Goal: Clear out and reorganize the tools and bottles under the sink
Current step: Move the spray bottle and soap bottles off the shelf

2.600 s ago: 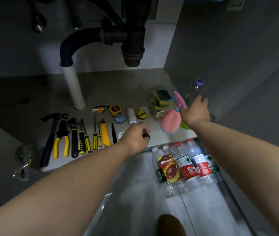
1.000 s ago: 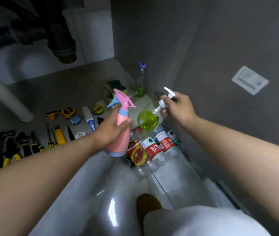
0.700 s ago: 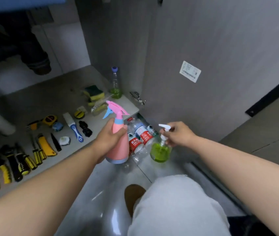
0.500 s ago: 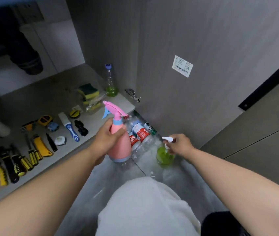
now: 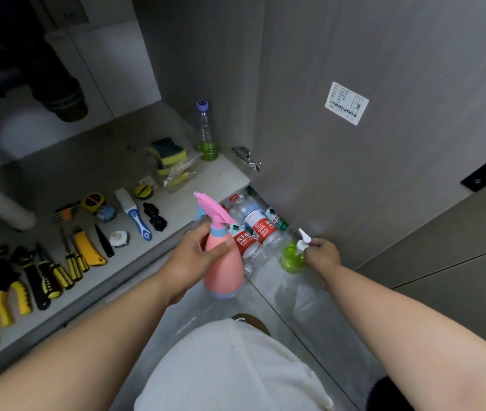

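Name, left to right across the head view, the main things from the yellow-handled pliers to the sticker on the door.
yellow-handled pliers → yellow utility knife → blue-handled brush → pink spray bottle → green pump bottle → barcode sticker. The water bottles are left out: they overlap the pink spray bottle.

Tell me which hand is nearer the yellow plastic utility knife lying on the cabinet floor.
Left. The left hand, gripping the pink plastic spray bottle, is to the right of the yellow utility knife; the right hand, holding the green pump bottle, is farther right.
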{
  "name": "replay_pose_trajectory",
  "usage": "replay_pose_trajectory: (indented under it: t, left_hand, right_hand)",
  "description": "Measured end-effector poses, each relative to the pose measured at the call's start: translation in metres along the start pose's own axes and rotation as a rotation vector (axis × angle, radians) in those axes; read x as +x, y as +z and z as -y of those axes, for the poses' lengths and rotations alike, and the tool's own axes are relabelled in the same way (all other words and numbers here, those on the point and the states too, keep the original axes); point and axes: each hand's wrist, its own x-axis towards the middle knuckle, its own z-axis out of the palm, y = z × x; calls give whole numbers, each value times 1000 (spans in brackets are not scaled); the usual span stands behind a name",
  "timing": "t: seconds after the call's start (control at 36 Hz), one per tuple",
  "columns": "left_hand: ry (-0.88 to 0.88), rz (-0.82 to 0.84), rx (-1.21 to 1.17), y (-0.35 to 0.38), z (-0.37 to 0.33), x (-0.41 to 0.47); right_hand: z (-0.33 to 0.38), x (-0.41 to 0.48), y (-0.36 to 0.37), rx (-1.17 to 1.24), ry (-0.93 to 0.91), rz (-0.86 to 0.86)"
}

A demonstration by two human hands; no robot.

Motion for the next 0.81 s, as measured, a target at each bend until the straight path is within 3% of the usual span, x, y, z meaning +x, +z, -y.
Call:
replay_pose_trajectory:
  t: [0.06, 0.11, 0.17, 0.22, 0.28, 0.42, 0.56, 0.67, 0.81]
  left_hand:
    - [21, 3, 45, 3, -3, 0]
    - [42, 15, 77, 8, -7, 1]
    - [82, 17, 117, 12, -12, 2]
    - [141, 25, 156, 15, -18, 3]
    - [235, 50, 233, 17, -23, 3]
    - [315, 82, 375, 18, -32, 0]
    - [197, 6, 393, 9, -35, -7]
    - [174, -63, 451, -3, -31, -11]
    - [201, -60, 657, -18, -19, -12]
  right_hand:
    - [11, -17, 1, -57, -20, -80]
    - [27, -38, 0, 110, -96, -24]
    - [46, -62, -3, 326, -204, 301]
    - [66, -84, -7, 314, -307, 638]
    - [81, -99, -5, 267, -410, 754]
    - [93, -114, 4, 230, -596, 474]
    - [76, -114, 0, 272, -514, 411]
    - [38, -95, -5, 25, -414, 195]
    - [-8, -71, -1, -325, -385, 108]
